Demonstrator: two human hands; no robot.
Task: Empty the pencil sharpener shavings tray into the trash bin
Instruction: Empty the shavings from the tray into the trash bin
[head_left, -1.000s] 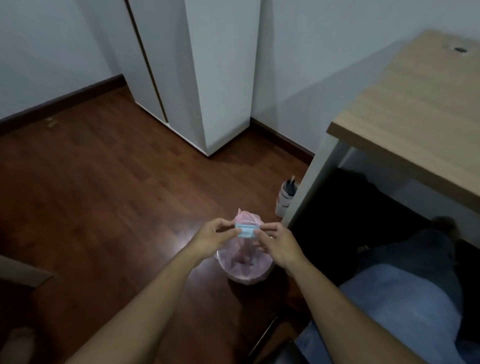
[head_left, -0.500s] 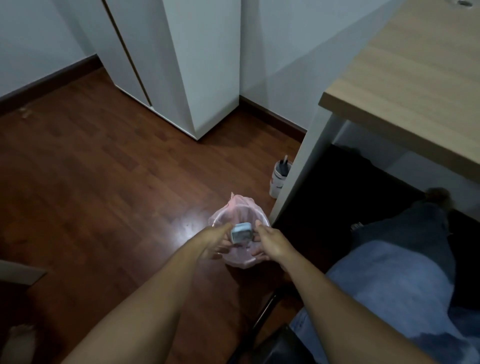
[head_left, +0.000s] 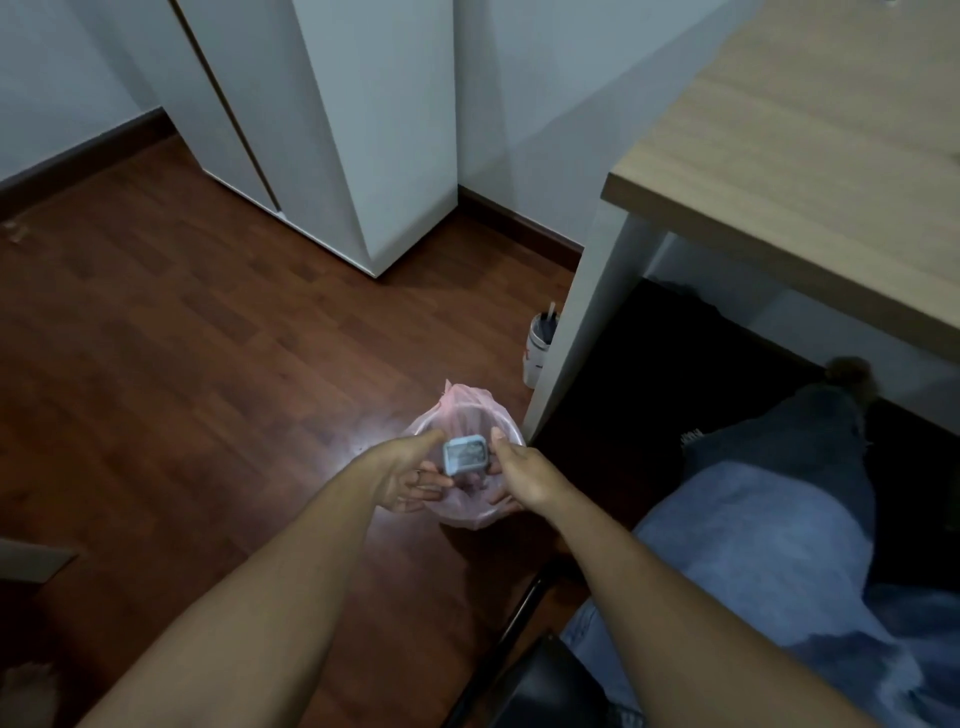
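A small light-blue shavings tray (head_left: 466, 454) is held between both hands right above a small trash bin (head_left: 470, 512) lined with a pink plastic bag. The tray's open side faces the camera and dark shavings show inside it. My left hand (head_left: 410, 475) pinches the tray's left side, thumb on top and fingers spread beneath. On the tray's right side is my right hand (head_left: 522, 473), thumb at the upper corner. Both hands cover much of the bin's opening.
A white desk leg (head_left: 587, 322) stands just right of the bin, under a wooden desktop (head_left: 810, 171). Behind the leg is a white cup with straws (head_left: 540, 345). A white cabinet (head_left: 332, 130) rises at the back. My knee in blue jeans (head_left: 769, 551) and a black chair edge (head_left: 524, 670) sit lower right.
The tray has been lowered over the bin and turned from edge-on until its open side shows. The camera has tilted down and drawn closer.
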